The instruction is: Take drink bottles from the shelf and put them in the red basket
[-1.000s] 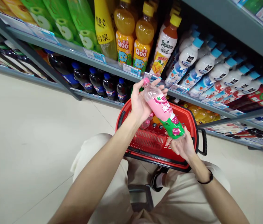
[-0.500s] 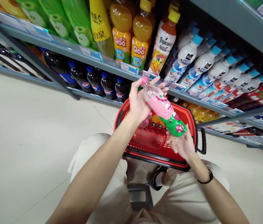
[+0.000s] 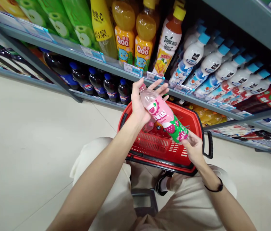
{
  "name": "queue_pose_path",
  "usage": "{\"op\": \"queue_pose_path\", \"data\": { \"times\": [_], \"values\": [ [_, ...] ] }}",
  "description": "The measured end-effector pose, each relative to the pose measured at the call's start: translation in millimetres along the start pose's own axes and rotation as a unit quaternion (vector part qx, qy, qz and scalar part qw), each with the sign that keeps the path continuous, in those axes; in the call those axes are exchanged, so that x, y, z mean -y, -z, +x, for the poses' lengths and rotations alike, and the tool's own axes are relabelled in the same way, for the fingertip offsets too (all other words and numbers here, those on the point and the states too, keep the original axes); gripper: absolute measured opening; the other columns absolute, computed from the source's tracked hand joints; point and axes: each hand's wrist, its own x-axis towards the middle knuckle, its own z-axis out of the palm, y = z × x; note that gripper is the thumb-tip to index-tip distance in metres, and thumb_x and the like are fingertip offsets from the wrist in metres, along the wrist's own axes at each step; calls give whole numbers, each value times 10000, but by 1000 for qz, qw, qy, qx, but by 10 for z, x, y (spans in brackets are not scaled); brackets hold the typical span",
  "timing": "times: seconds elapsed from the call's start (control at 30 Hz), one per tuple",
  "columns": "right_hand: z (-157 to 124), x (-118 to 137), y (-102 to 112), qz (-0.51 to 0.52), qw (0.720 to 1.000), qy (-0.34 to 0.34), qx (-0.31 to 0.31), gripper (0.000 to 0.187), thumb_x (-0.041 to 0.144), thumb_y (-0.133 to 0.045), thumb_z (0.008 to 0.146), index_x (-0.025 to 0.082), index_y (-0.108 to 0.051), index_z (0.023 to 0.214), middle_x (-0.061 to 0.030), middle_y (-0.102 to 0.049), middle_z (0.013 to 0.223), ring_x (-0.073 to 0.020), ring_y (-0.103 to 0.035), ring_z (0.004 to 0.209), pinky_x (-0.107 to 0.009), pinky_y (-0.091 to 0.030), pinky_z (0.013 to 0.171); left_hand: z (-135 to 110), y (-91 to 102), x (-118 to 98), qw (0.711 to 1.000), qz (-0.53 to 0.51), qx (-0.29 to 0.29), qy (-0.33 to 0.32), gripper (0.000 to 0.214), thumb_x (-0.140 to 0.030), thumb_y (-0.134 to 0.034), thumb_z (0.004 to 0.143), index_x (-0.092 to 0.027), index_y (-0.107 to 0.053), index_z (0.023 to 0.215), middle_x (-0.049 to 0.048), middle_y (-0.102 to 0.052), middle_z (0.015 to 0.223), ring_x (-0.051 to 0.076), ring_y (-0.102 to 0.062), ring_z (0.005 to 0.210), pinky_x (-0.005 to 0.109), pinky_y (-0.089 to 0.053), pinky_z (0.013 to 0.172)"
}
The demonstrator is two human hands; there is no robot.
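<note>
both hands (image 3: 140,109) (image 3: 194,148) on pink bottle (image 3: 164,116)

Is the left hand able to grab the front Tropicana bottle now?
Probably not straight away: the left hand is propping up the pink bottle. If the right hand held that alone, maybe: nothing seems to block the front Tropicana bottle at the shelf edge.

The left grip (image 3: 139,108), fingers (image 3: 162,88) spread, supports the neck end of a tilted pink-and-green bottle (image 3: 164,118); the right grip (image 3: 194,149) clasps its base above a red basket (image 3: 185,118). Beyond, drink bottles (image 3: 143,49) stand along a grey shelf (image 3: 67,47).
</note>
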Motion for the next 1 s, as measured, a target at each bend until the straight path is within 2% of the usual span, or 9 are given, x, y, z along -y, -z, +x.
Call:
{"op": "queue_pose_path", "data": {
  "times": [0.1,0.23,0.33,0.5,0.6,0.7,0.8,0.9,1.0],
  "values": [
    [-19,-24,19,-45,997,57,0,542,337,-899,755,190,-731,1248,-116,-766,1206,-260,-760,1059,-398,-647,950,15,18,12,1000,-12,8,-1,542,-703,-606,815,-210,-719,1008,93,-779,1050,288,-703,1153,396,-560,1011],
    [-31,-22,88,-159,975,156,14,717,279,-881,776,195,-622,1440,-139,-673,1393,-285,-703,1208,-446,-594,1067,21,34,26,1000,-1,-10,2,544,-708,-594,816,-211,-715,1001,94,-780,1047,278,-708,1145,377,-567,995],
    [-26,20,130,-276,928,252,2,781,249,-869,792,216,-560,1508,-136,-662,1408,-295,-695,1223,-473,-576,1098,29,46,38,1000,12,-20,5,549,-716,-582,812,-215,-714,994,93,-780,1054,271,-712,1143,357,-575,980],
    [24,108,211,-403,818,410,19,884,186,-848,818,240,-434,1598,-146,-644,1430,-306,-675,1259,-472,-603,1064,32,51,65,1000,9,-22,1,528,-710,-613,790,-221,-714,963,92,-782,1039,268,-717,1123,364,-588,967],
    [70,151,292,-453,766,455,27,882,194,-816,855,237,-383,1622,-171,-590,1487,-334,-649,1296,-498,-614,1033,27,40,78,1000,3,-23,0,518,-704,-625,786,-219,-713,945,92,-782,1005,270,-722,1101,371,-594,956],
    [105,193,319,-474,743,473,23,838,193,-777,889,256,-374,1622,-176,-579,1495,-347,-639,1305,-537,-607,1024,28,33,82,999,5,-33,8,504,-696,-625,783,-222,-708,934,85,-778,949,263,-730,1064,362,-597,936],
    [107,198,259,-446,765,465,18,825,189,-782,878,242,-395,1605,-182,-616,1441,-335,-659,1273,-525,-619,1000,38,46,83,999,-2,-33,5,469,-665,-642,786,-224,-708,931,73,-771,901,247,-740,1004,354,-596,934],
    [76,139,170,-397,821,410,-4,791,209,-834,826,226,-485,1537,-168,-676,1342,-314,-690,1210,-504,-619,1004,46,65,86,1000,-14,-25,-7,435,-619,-688,782,-219,-713,948,61,-760,843,237,-746,934,356,-595,944],
    [38,59,113,-327,886,328,-36,748,237,-880,775,212,-563,1452,-150,-689,1313,-294,-698,1186,-487,-590,1060,42,66,87,1000,-9,-18,-9,421,-589,-691,798,-211,-716,983,62,-762,843,239,-748,937,350,-595,944]
  ]
}}
